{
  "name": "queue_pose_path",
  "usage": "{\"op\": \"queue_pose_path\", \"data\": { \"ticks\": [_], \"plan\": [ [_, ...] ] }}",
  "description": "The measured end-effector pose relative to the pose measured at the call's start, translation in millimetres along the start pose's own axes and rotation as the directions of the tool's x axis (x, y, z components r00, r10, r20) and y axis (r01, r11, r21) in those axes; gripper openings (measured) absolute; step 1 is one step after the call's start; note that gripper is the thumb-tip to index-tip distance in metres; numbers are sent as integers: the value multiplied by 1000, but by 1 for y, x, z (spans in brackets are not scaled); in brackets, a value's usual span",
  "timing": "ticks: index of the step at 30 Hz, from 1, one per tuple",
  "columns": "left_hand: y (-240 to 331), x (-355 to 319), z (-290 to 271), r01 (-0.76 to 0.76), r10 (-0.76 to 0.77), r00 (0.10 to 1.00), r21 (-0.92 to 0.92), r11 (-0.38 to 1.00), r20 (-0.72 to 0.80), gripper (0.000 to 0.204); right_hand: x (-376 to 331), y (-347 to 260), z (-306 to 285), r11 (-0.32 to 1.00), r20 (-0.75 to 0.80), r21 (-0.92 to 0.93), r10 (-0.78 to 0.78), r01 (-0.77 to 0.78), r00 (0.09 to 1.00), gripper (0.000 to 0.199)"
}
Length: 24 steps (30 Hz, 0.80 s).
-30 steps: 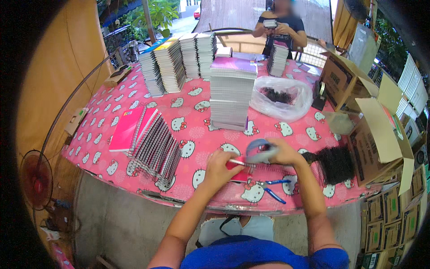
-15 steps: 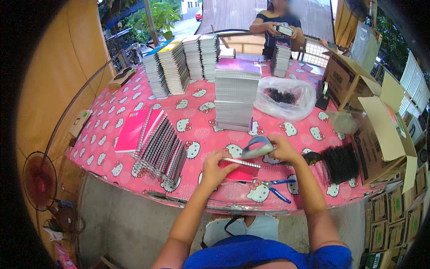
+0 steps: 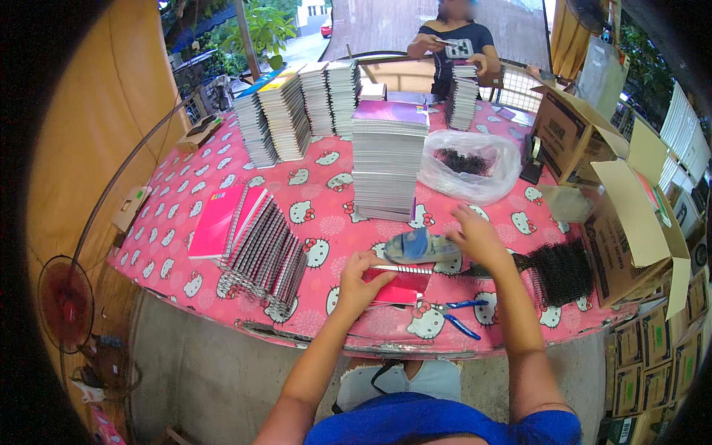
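My left hand [image 3: 360,282] grips the left end of a red notebook [image 3: 404,280], thumb on the cover, with its row of punched holes along the far edge. Just beyond that edge lies a grey and blue slipper-shaped thing [image 3: 420,246]. My right hand [image 3: 478,239] is over its right end, fingers apart and not wrapped round it; whether they touch it I cannot tell. Blue-handled pliers [image 3: 461,319] lie to the right of the notebook. To the left, a stack of pink spiral notebooks [image 3: 259,252] leans.
A tall stack of purple-topped notebooks [image 3: 389,163] stands ahead, with more stacks [image 3: 297,111] behind. Black coils [image 3: 560,273] lie at right, near open cardboard boxes [image 3: 630,230]. A plastic bag [image 3: 493,185] holds more coils. Across the table, a person [image 3: 460,52] handles another stack [image 3: 463,96].
My right hand has let go of the slipper-shaped thing, which now lies flat behind the notebook. The person opposite has lowered one hand to the stack.
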<state>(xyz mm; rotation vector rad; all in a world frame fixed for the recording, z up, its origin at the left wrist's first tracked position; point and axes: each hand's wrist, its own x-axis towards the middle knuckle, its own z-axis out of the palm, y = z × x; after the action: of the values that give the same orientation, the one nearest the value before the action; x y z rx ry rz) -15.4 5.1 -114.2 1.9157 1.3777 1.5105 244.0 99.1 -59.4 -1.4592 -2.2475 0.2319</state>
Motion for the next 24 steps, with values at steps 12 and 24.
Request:
{"op": "queue_pose_path", "data": {
  "ticks": [12,24],
  "plan": [
    [38,3,-7,141,-144,986,34,989,85,14,-51,-95,40,918,-249,-371,-246,142,937,116],
    [57,3,1,222,-213,975,-237,946,63,17,-59,-96,31,940,-289,-338,-156,52,945,115]
  ]
}}
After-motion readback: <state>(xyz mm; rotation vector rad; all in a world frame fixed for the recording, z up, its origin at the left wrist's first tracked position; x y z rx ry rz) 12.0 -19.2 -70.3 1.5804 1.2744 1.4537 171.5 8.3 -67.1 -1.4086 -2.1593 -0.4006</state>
